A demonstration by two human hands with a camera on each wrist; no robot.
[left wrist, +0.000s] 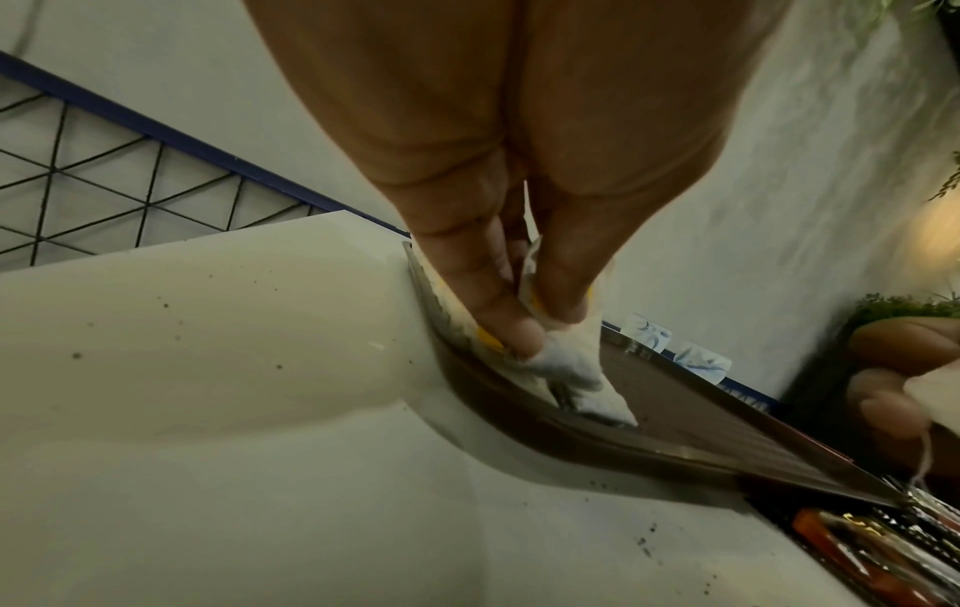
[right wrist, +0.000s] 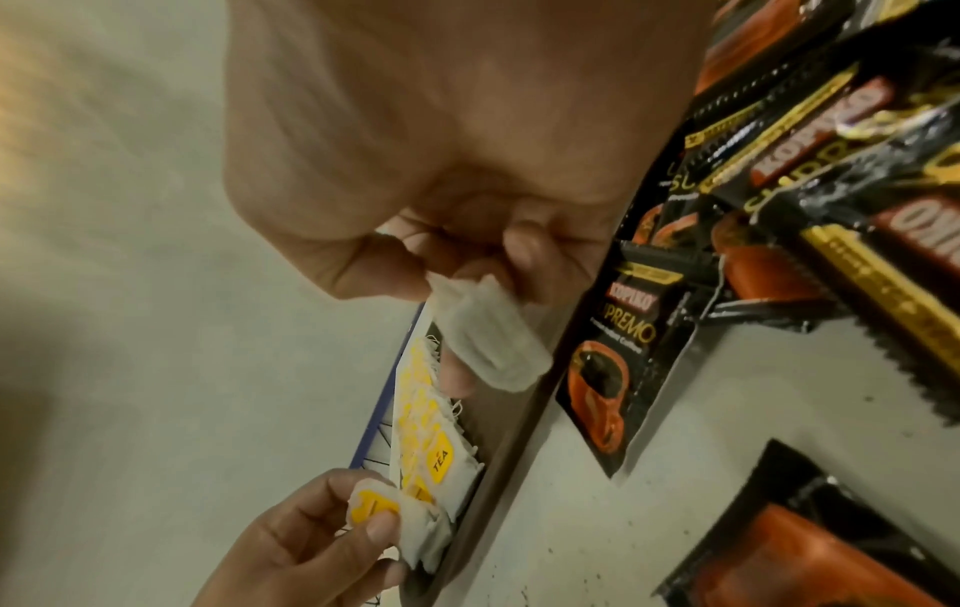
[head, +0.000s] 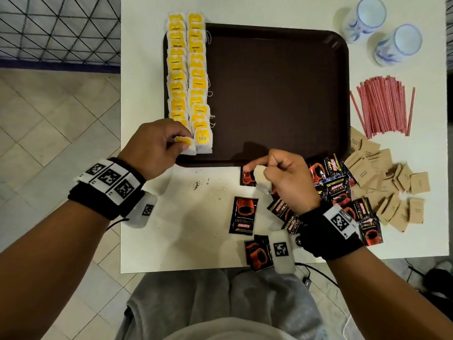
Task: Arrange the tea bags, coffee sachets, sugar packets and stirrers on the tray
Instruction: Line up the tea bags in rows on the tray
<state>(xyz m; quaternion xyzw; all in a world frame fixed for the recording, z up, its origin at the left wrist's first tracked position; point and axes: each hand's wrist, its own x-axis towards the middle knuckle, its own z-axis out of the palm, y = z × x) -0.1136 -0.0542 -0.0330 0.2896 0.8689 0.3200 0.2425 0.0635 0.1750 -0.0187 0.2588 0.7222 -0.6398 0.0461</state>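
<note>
A dark brown tray (head: 277,89) lies on the white table, with two overlapping rows of yellow-tagged tea bags (head: 187,72) along its left edge. At the near end of the left row my left hand (head: 161,143) pinches a tea bag (head: 186,144) between thumb and fingers, low over the tray's front left corner (left wrist: 561,435). My right hand (head: 282,177) holds another white tea bag (head: 262,181) just in front of the tray's near rim, above the coffee sachets (head: 335,190). In the right wrist view this tea bag (right wrist: 488,345) hangs from my fingertips.
Black and red coffee sachets (head: 242,214) lie scattered on the table's near right. Brown sugar packets (head: 387,182) are heaped farther right, red stirrers (head: 382,106) beyond them. Two white-and-blue cups (head: 382,30) stand at the back right. Tea crumbs (head: 198,184) dot the table.
</note>
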